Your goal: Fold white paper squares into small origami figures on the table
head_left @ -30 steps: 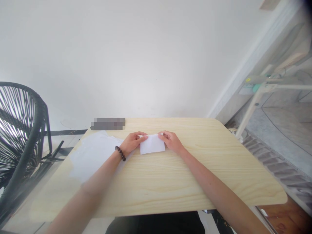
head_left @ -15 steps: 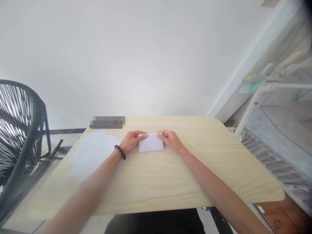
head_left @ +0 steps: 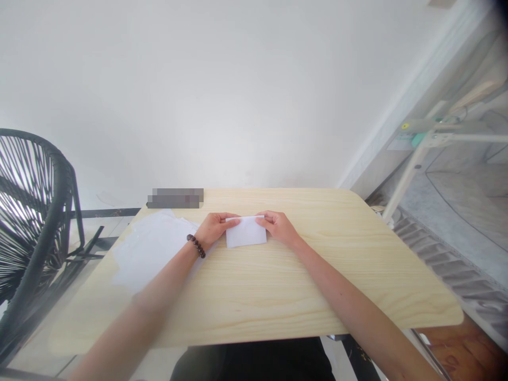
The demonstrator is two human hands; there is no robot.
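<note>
A small white rectangle of paper [head_left: 246, 234] is held over the middle of the table, its long side running left to right. My left hand [head_left: 216, 226] pinches its upper left corner, thumb on the near face and fingers behind. At the upper right corner my right hand [head_left: 277, 224] grips it in the same way. Whether the paper is one sheet or folded layers I cannot tell. Several loose white sheets [head_left: 151, 246] lie overlapping on the left of the table, partly covered by my left forearm.
The light wooden table [head_left: 317, 296] stands against a white wall. A blurred-out dark object [head_left: 174, 199] lies at its back left corner. A dark woven chair [head_left: 59, 185] is on the left. To the right stands a white metal frame [head_left: 413, 172].
Both hands keep their grip on the paper, which has barely moved. The whole view has shifted very slightly.
</note>
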